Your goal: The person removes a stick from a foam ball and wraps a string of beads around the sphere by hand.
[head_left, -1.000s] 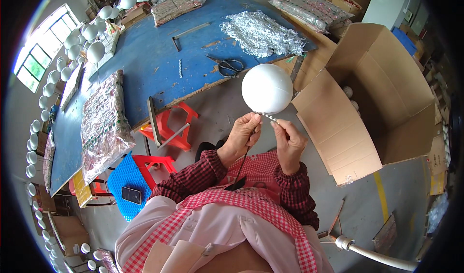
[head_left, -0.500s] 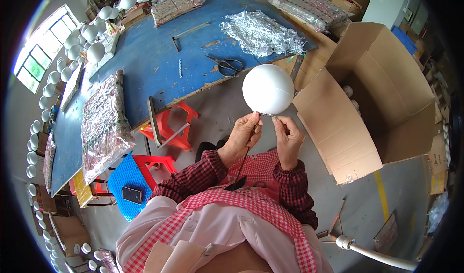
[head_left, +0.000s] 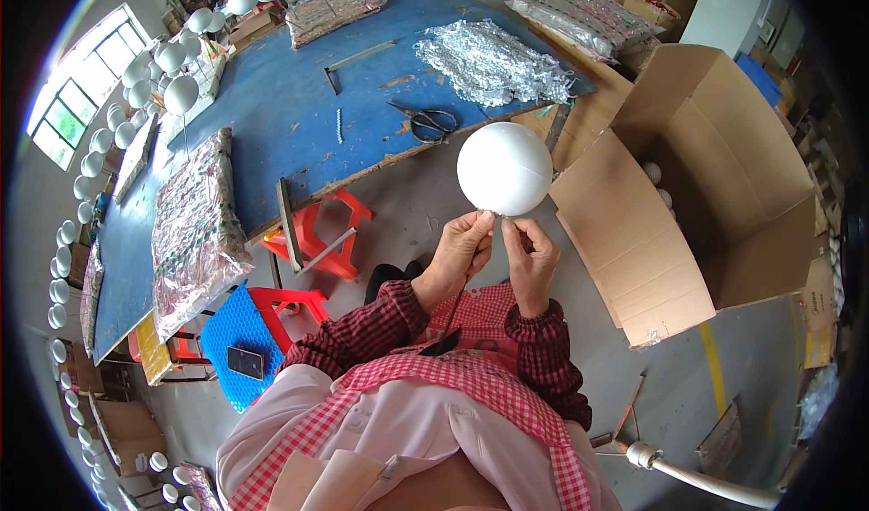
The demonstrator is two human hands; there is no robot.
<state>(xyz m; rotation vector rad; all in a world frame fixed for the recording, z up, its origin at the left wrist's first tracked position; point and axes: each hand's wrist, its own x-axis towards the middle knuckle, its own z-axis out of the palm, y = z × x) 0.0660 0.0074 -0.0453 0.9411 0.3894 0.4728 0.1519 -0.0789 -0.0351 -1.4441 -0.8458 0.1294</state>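
Note:
A smooth white ball [head_left: 504, 169] is upright on a thin dark stick [head_left: 455, 305] in front of me. My left hand [head_left: 455, 256] is closed round the stick just under the ball, thumb at the ball's base. Beside it, my right hand [head_left: 532, 262] pinches at the underside of the ball. Some small silvery trim seems to lie between the fingertips, too small to make out clearly. The stick runs down toward my checked apron, where a dark piece [head_left: 441, 343] sits at its lower end.
On the blue table [head_left: 299, 131] lie scissors [head_left: 425, 122], a heap of silvery trim [head_left: 496, 61] and a wrapped package [head_left: 195, 226]. An open carton [head_left: 634, 239] stands at right with balls inside. Red stools [head_left: 317, 239], a phone [head_left: 245, 362] and several balls on sticks [head_left: 181, 95] are left.
My right hand has shifted a little left, closer to my left hand at the ball's base. The ball has moved very slightly; both hands keep their pinch.

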